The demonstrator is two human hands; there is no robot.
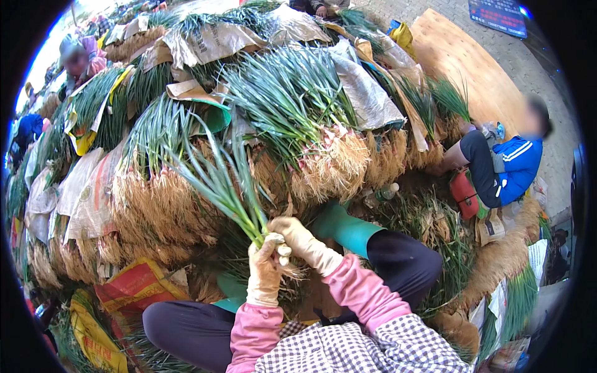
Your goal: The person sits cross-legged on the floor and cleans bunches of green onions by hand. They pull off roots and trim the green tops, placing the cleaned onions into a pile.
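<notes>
Both hands wear pale, soiled gloves. My left hand (pixel 267 261) is closed around the lower part of a small bunch of green onions (pixel 233 200), whose leaves point up and to the left. Close against it, my right hand (pixel 290 231) has its fingers curled at the bunch's right side; whether it grips any stalk cannot be told. Pale roots stick out below the hands. Just beyond lies a large pile of green onions (pixel 298 98), with pink-white bulbs and tan, stringy roots (pixel 343 161) facing me.
Woven sacks (pixel 95 200) partly cover neighbouring bundles. A person in a blue jacket (pixel 520 163) sits at right beside a red container (pixel 466 196) and a wooden board (pixel 461 65). Loose leaves (pixel 433 242) lie by my right knee, a red-yellow sack (pixel 140 286) by my left. Other people sit at upper left.
</notes>
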